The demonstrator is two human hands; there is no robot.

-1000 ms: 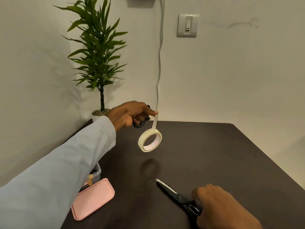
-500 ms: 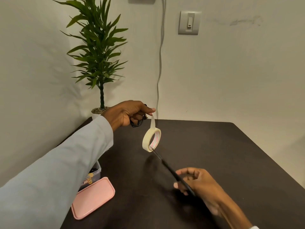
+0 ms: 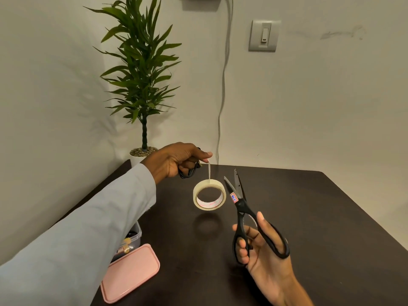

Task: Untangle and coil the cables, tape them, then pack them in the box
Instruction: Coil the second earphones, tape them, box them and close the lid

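Dark brown, almost black, the counter (image 3: 309,217) fills the lower frame and meets pale walls at a corner. On the far wall hang a grey light switch (image 3: 263,36) and a thin pale wall cord (image 3: 224,85) that runs down behind the counter's back edge. A tall green plant (image 3: 141,69) stands in a white pot of pebbles at the far left corner, just behind the left hand.

A long light-blue sleeve (image 3: 77,239) crosses the lower left and hides most of the clear box (image 3: 135,235), whose corner shows at the counter's left edge with something dark inside. The box's pink lid (image 3: 130,273) lies flat on the counter just in front of it.

The right hand (image 3: 262,257) is raised above the counter, palm toward the camera, its thumb and fingers hooked through the handles of black scissors (image 3: 242,208). The blades are parted and point up, just beside the tape roll and not touching it.

The left hand (image 3: 176,161) is curled round a small coil of black cable (image 3: 188,172), mostly hidden by its fingers, while thumb and forefinger pinch the free end of a strip of tape. From that strip the tape roll (image 3: 209,194) hangs in the air above the counter, its shadow below it.
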